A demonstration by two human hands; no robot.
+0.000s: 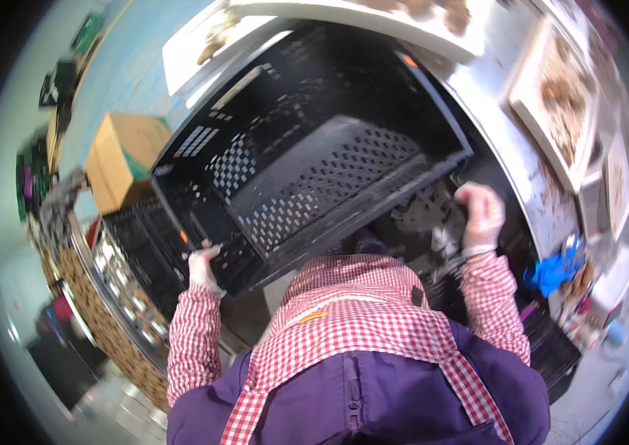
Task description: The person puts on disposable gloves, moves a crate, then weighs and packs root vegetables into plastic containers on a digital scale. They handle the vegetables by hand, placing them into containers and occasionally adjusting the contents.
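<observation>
A large black plastic crate (329, 167) with slotted, perforated walls is tilted in front of me, its open side facing me. My left hand (204, 268), in a thin pale glove, is closed on the crate's near left edge, with the thumb showing on top. My right hand (482, 215), gloved too, hangs just below and right of the crate's near right corner. Its fingers are curled; whether anything is in them is hidden. Red-and-white checked sleeves cover both forearms.
Left of the crate stands a cardboard box (125, 159) above other black crates (140, 237). At the right, a metal table (503, 144) bears a white tray (526, 111) of brownish pieces. A blue crumpled bag (554, 268) lies near its end. White foam boxes (455, 44) stand beyond.
</observation>
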